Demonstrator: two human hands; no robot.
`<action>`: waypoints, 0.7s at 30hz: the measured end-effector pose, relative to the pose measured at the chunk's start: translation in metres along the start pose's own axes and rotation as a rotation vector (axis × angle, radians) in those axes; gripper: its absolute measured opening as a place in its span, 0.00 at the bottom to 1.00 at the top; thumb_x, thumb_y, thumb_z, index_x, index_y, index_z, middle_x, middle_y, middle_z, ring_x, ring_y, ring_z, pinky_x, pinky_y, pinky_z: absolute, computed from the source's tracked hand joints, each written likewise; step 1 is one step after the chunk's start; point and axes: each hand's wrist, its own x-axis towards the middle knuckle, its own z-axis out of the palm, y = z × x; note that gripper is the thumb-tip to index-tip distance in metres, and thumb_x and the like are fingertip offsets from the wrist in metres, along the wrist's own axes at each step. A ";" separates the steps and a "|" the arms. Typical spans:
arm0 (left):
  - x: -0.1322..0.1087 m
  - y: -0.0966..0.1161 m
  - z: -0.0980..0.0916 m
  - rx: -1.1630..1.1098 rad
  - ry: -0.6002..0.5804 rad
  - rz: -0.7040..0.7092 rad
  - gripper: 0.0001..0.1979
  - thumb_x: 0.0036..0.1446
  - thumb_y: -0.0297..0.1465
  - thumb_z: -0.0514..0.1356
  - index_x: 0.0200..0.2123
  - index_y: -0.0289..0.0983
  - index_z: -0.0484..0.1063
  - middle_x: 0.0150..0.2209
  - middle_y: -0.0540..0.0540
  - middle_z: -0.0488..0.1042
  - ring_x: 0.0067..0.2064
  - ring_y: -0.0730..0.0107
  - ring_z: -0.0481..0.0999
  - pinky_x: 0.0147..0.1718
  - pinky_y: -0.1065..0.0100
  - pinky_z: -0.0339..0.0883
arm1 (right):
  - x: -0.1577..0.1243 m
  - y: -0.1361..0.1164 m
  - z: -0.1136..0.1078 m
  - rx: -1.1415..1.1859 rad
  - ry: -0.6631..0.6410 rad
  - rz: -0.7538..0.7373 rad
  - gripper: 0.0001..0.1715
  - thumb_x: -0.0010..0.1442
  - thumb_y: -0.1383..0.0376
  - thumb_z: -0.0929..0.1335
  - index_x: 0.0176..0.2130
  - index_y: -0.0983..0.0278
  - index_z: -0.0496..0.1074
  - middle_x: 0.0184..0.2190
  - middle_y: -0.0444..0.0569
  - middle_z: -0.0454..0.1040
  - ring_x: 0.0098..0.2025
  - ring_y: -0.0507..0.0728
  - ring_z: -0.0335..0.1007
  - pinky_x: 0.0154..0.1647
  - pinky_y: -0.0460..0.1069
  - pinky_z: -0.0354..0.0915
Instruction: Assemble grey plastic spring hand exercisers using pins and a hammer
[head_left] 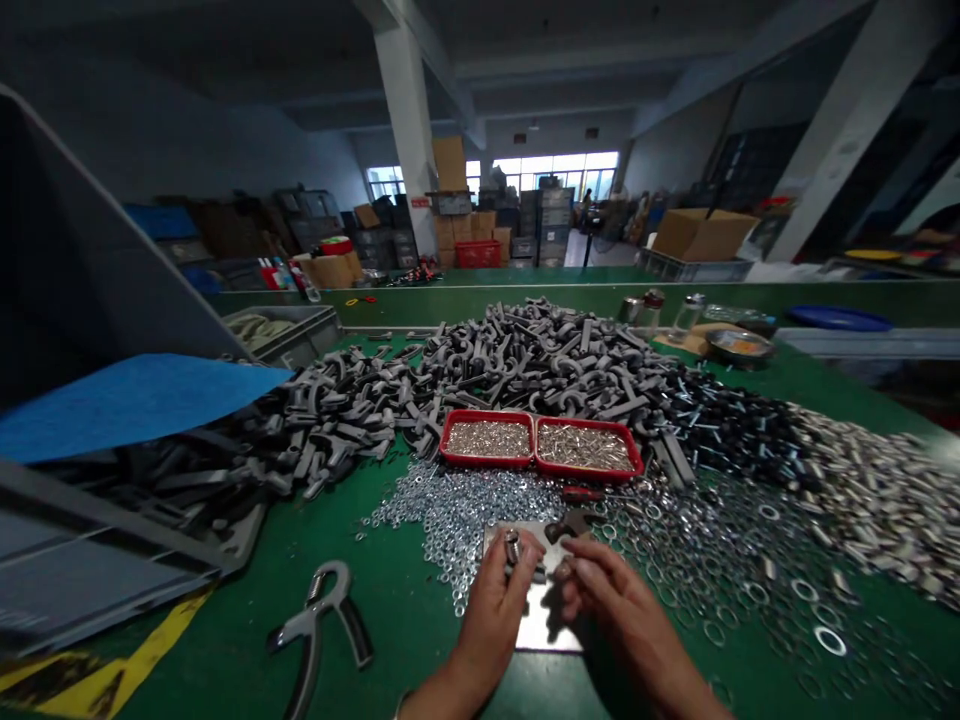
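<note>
My left hand (491,595) is closed around a small part with a shiny coil spring (512,546) standing up between thumb and fingers; a dark piece shows below the spring. Close by on the right, my right hand (611,590) has its thumb and fingertips pinched together, and whatever they hold is too small to make out. Both hands are above a bright metal plate (536,630). A dark tool resembling a hammer head (574,525) lies at the plate's far edge. Left of my hands lies a grey and black plier-like clamp (322,610) with a spring.
Two red trays (532,450) hold small metal pins. Around them spread small nuts (457,510), flat rings (712,560), black-headed bolts (735,420), metal sleeves (885,490) and a heap of grey clamp parts (540,360). A grey crate (112,560) stands at left.
</note>
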 end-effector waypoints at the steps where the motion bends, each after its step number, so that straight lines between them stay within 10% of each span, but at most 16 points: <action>1: 0.000 0.000 0.001 0.024 0.007 0.020 0.15 0.68 0.42 0.51 0.42 0.38 0.71 0.42 0.42 0.74 0.47 0.61 0.72 0.51 0.64 0.63 | 0.000 0.002 0.014 0.117 -0.046 0.054 0.19 0.62 0.54 0.70 0.47 0.63 0.74 0.31 0.46 0.76 0.31 0.54 0.73 0.34 0.49 0.69; 10: -0.006 -0.006 0.005 0.033 0.106 -0.117 0.18 0.61 0.46 0.58 0.46 0.39 0.71 0.50 0.38 0.74 0.57 0.51 0.67 0.59 0.57 0.57 | 0.002 0.009 0.027 0.209 -0.153 0.158 0.16 0.56 0.56 0.76 0.37 0.64 0.75 0.30 0.45 0.77 0.30 0.51 0.73 0.32 0.45 0.68; 16: -0.011 0.015 0.001 0.011 0.045 -0.166 0.20 0.60 0.48 0.58 0.46 0.39 0.72 0.48 0.38 0.76 0.54 0.51 0.70 0.56 0.58 0.62 | -0.004 0.009 0.016 -0.528 0.001 -0.443 0.05 0.58 0.62 0.73 0.38 0.58 0.77 0.34 0.49 0.80 0.35 0.60 0.77 0.37 0.54 0.72; 21: -0.013 0.011 -0.001 -0.004 0.049 -0.192 0.22 0.59 0.51 0.57 0.43 0.38 0.73 0.46 0.40 0.78 0.51 0.52 0.73 0.54 0.59 0.64 | -0.008 0.008 0.016 -0.928 -0.124 -0.720 0.21 0.65 0.67 0.66 0.56 0.53 0.73 0.43 0.52 0.82 0.42 0.63 0.77 0.44 0.57 0.72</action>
